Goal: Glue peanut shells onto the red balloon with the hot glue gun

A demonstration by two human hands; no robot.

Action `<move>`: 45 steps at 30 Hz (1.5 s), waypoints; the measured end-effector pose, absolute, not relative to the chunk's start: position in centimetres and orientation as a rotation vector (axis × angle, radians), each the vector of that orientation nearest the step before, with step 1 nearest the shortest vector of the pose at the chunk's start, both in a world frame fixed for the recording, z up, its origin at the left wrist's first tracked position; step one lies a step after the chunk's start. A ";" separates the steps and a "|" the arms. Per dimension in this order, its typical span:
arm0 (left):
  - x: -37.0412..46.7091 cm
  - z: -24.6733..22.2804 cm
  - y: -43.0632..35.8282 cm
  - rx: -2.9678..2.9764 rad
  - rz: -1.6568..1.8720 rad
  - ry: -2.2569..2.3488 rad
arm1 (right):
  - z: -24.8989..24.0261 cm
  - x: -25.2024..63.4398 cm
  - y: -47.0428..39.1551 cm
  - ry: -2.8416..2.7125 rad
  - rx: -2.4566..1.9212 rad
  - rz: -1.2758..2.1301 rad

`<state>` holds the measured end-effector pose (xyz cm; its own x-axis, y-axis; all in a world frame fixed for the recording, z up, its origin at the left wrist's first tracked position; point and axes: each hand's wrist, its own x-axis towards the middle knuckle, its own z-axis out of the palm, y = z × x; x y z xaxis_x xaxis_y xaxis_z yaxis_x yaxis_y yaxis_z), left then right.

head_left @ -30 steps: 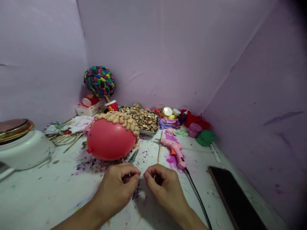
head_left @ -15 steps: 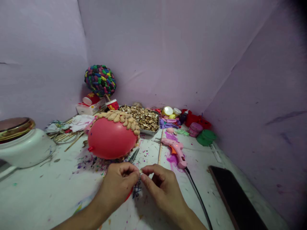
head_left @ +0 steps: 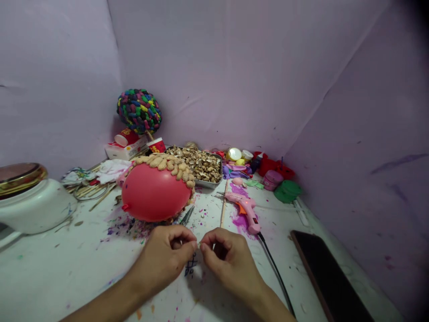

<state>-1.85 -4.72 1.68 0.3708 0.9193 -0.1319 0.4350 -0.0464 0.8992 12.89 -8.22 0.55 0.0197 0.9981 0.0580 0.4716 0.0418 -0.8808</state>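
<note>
My left hand (head_left: pixel 170 250) and my right hand (head_left: pixel 226 255) meet low in the middle, thumb and forefinger pinched on each. A tiny pale bit (head_left: pixel 198 246) shows between the fingertips; its kind is too small to make out. Just beyond my left hand lies a red balloon (head_left: pixel 156 192), its upper and far side covered with peanut shells (head_left: pixel 164 163). Scissors or similar blades (head_left: pixel 187 215) stick out by the balloon's near right edge. To the right of the balloon rests a pink hot glue gun (head_left: pixel 244 208), its switch lit and its nozzle pointing left.
A metal tray (head_left: pixel 209 184) of peanut shells stands behind the balloon. A multicoloured ball (head_left: pixel 139 111) rises at the back left, and a white pot (head_left: pixel 36 208) sits at left. A thin stick (head_left: pixel 224 208), black cable (head_left: pixel 276 273) and phone (head_left: pixel 326 273) occupy the right side.
My fingertips have drawn slightly apart, uncovering the tiny pale bit between them. A red patch under my left wrist no longer shows. The balloon and glue gun stay put.
</note>
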 end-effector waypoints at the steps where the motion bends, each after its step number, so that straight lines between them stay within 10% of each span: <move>1: -2.0 1.8 -4.7 1.760 0.634 1.217 | 0.6 13.0 -8.2 -1.602 -1.539 0.846; 13: -3.0 1.0 -5.1 2.801 0.590 0.952 | 0.8 13.5 -8.6 -1.953 -1.545 0.603; 29: -0.9 1.6 -3.7 1.504 0.660 1.308 | 1.4 22.2 -5.1 -1.354 -2.354 0.198; 45: 5.2 -1.9 -3.0 1.590 0.486 1.090 | -0.6 22.0 -4.4 -1.023 -1.905 0.667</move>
<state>5.20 -3.00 -1.89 0.4938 0.8395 -0.2269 0.3928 0.0175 0.9195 22.02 -4.36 -0.64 0.5230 0.8503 -0.0585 0.3967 -0.3035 -0.8663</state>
